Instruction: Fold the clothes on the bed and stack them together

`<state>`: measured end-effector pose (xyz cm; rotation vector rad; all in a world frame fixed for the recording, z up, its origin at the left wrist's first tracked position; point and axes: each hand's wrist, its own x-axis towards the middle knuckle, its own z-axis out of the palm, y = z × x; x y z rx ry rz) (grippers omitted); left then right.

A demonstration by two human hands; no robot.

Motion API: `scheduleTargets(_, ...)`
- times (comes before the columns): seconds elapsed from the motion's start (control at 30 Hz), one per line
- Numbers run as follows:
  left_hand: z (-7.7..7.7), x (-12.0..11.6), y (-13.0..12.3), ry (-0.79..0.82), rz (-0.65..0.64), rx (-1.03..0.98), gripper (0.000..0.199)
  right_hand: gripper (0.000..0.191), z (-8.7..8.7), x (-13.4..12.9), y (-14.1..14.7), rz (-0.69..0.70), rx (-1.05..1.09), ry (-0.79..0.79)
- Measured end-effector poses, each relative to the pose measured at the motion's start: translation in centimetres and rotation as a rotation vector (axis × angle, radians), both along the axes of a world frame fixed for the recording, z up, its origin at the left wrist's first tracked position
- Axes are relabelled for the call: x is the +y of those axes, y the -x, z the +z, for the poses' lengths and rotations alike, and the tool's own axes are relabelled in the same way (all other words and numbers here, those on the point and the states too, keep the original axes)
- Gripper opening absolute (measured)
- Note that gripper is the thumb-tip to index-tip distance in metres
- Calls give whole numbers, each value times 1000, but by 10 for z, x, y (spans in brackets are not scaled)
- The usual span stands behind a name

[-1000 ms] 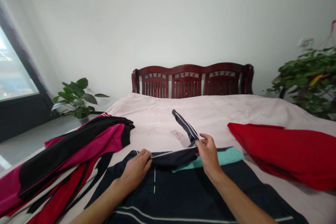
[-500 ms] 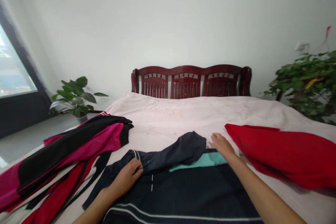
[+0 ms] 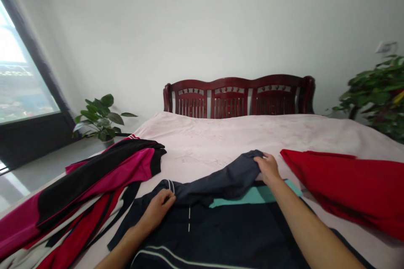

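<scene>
Our right hand (image 3: 267, 168) grasps the end of the navy sleeve (image 3: 227, 178) between thumb and fingers, so the cloth touches our fingertips and runs from them toward 8 o'clock. Our left hand (image 3: 159, 206) has its fingers curled down on the same navy garment (image 3: 227, 231), beside two short white stripes; we cannot tell whether it pinches the fabric. The sleeve spans the space between our hands, bunched and wrinkled.

The garment's body lies on the pale pink bedspread (image 3: 189, 134), spreading from our left hand toward 3, 4 and 5 o'clock and lying toward 7 o'clock from our right hand. A teal panel (image 3: 259, 195) shows beneath the sleeve, around 7 o'clock of our right hand.

Well apart from our left hand, toward 9 o'clock, we see a heap of black, magenta, red and white clothes (image 3: 94, 189). A red garment (image 3: 347, 180) rests near our right hand, toward 3 to 4 o'clock. At 12 o'clock stands the dark red wooden headboard (image 3: 229, 98), with leafy plants (image 3: 101, 115) at 10 and 2 o'clock.
</scene>
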<state>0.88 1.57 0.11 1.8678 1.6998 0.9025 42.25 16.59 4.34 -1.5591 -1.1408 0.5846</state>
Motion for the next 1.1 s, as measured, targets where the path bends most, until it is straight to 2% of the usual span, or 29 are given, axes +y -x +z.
scheduleTargets(0.1, 1, 8, 0, -64, 57, -10, 25, 50, 7, -27, -25, -68, 209, -80)
scheduleTargets(0.17, 0, 15, -2, -73, 78, 34, 23, 51, -1, -53, -44, -104, 368, -84)
scheduleTargets(0.23, -2, 22, -5, -34, 103, 90, 21, 57, -16, -79, -61, -123, 399, 22)
scheduleTargets(0.33, -3, 33, -7, 20, 123, 128, 21, 66, -33, -103, -76, -42, 158, 322)
scheduleTargets(0.43, -2, 41, -7, 30, 81, 123, 16, 62, -32, -106, -77, 45, 21, 441)
scheduleTargets(0.6, -2, 43, -2, 9, 7, 97, 16, 40, -15, -90, -66, 84, 199, 292)
scheduleTargets(0.7, 0, 42, 2, -24, -25, 105, 19, 40, 4, -89, -60, 7, 350, 47)
scheduleTargets(0.8, 9, 42, 5, -60, -120, 150, 20, 44, 41, -102, -52, 42, 548, -233)
scheduleTargets(0.97, 25, 41, 10, -18, -206, 181, 24, 49, 116, -145, -22, 231, 624, -408)
scheduleTargets(1.03, 27, 39, 13, -6, -232, 150, 24, 49, 136, -164, -7, 253, 634, -428)
scheduleTargets(1.1, 28, 36, 17, 20, -257, 105, 25, 47, 148, -180, 4, 247, 639, -436)
